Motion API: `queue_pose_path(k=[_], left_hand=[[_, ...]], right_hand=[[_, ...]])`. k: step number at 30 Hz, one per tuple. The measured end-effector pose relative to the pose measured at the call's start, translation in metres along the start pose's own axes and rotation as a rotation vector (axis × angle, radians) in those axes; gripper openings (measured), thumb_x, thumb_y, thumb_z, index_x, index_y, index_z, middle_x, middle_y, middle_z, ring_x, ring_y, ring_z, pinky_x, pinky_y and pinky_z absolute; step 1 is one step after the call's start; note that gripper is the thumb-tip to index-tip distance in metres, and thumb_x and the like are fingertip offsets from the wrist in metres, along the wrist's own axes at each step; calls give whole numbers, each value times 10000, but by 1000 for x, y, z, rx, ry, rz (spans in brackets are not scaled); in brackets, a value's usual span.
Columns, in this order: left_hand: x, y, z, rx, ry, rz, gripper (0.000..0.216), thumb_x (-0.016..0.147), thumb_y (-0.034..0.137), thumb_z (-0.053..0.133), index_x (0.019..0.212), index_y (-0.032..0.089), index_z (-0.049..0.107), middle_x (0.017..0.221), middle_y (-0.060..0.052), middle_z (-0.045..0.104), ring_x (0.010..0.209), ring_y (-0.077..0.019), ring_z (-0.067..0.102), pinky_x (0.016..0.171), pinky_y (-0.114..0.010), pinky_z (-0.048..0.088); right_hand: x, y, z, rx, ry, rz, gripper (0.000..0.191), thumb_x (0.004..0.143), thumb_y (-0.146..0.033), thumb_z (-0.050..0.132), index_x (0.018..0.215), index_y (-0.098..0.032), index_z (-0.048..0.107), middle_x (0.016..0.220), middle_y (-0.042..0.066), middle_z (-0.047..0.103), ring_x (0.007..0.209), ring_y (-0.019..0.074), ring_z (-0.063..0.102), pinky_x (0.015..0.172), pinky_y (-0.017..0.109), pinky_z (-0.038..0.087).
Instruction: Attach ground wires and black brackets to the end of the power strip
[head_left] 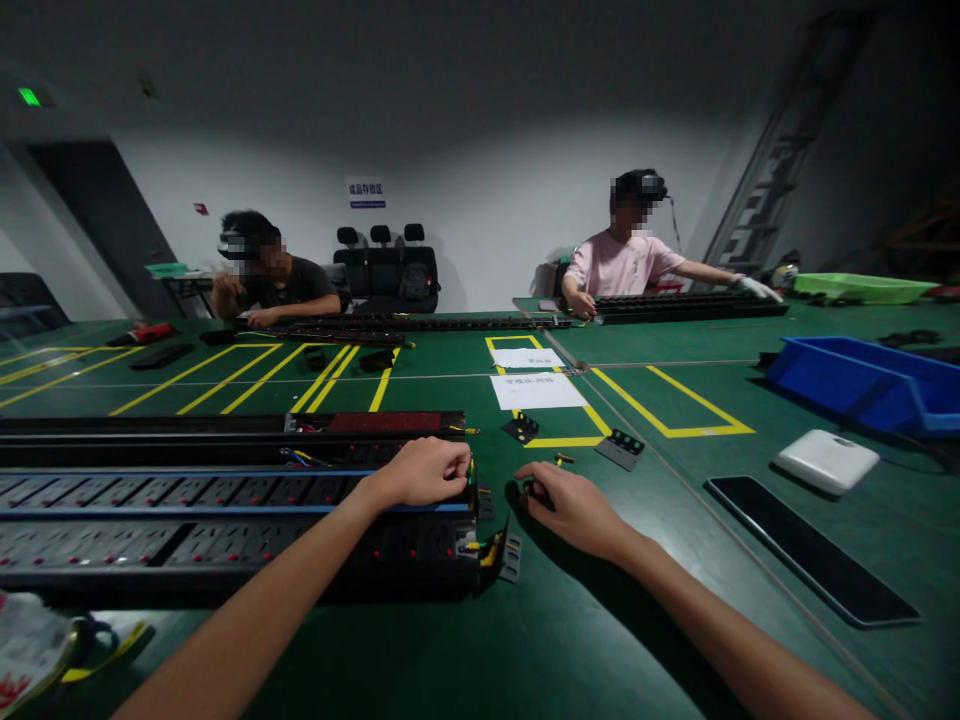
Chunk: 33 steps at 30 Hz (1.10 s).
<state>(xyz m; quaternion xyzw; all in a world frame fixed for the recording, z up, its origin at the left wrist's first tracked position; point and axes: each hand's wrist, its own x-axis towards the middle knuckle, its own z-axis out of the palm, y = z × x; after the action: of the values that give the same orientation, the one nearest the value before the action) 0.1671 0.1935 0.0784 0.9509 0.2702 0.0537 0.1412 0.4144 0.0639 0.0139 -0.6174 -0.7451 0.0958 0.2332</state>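
Long black power strips (225, 520) lie side by side across the green table in front of me. My left hand (427, 472) rests curled over the right end of one strip, gripping its edge. Just right of the strip ends, my right hand (571, 508) lies on the table with its fingers closed round a small black part (534, 492). Yellow and coloured wires (489, 548) stick out of the open strip end below my left hand. A small black end plate (511, 560) leans against that end.
Small black parts (520, 427), (621, 447) and white paper sheets (536, 390) lie ahead. A white device (825, 460), a flat black panel (810, 550) and a blue bin (862, 380) are at right. Two other people sit at the far side handling strips.
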Motion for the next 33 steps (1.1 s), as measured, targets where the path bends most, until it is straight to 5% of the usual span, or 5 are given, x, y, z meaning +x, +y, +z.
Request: queue_pose_path(k=[33], left_hand=[[1,2,-2,11,-20,-7,46,807,229,617,806,221,572,770,20,662,680,-156,552,602,-297,260]], right_hand=[[1,2,2,4,-9,-2,279,917,-172,577,1184,-212,649,1010,69,711,848,227,664,742,319,441]])
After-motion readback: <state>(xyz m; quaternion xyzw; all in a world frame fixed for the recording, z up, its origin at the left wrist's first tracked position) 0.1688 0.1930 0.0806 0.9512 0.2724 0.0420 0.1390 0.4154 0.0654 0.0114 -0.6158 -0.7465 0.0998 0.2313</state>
